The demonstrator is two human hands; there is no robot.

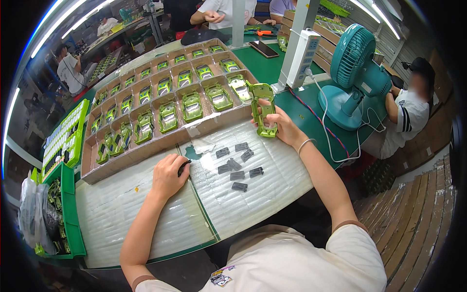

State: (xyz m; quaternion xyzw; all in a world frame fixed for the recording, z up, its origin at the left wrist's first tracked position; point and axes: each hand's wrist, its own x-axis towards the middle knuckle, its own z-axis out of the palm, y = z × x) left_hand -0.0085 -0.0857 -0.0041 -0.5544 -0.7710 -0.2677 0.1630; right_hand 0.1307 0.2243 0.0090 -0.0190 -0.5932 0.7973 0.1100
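- Right hand (pixel 282 127) raised over the far edge of the white ribbed foam sheet (pixel 262 194), fingers wrapped round a glossy lime-green toy car body shell (pixel 265 109); shell held lengthwise, upper end just beside the nearest corner of the tray.
- Thin silver bangle (pixel 306 143) on that wrist.
- Left hand (pixel 168 175) down on the foam sheet, fingers curled and pinching a small dark plastic piece (pixel 184 168) at its fingertips; only a sliver of the piece shows.
- Between the two hands, a loose scatter of small dark grey plastic parts (pixel 238 165) lying flat on the foam, near the left hand but apart from it.
- Beyond the hands, a long brown cardboard tray with divided compartments (pixel 160 97), most cells holding one green toy car body (pixel 192 107) each; the tray's front wall touches the foam sheet's far edge.
- Green work table (pixel 311 121) underneath; foam covers the near part.
- To the person's left, a green plastic crate (pixel 70 204) of more car parts, and a clear plastic bag (pixel 31 214) beside it.
- To the right, a teal desk fan (pixel 357 73) standing on the table, its white cable trailing; a white power strip (pixel 302 56) fixed upright on a post next to it.
- A black phone (pixel 264 48) lies flat further back.
- Other people seated around: one in a white shirt (pixel 411 117) beyond the fan, others at the far end.
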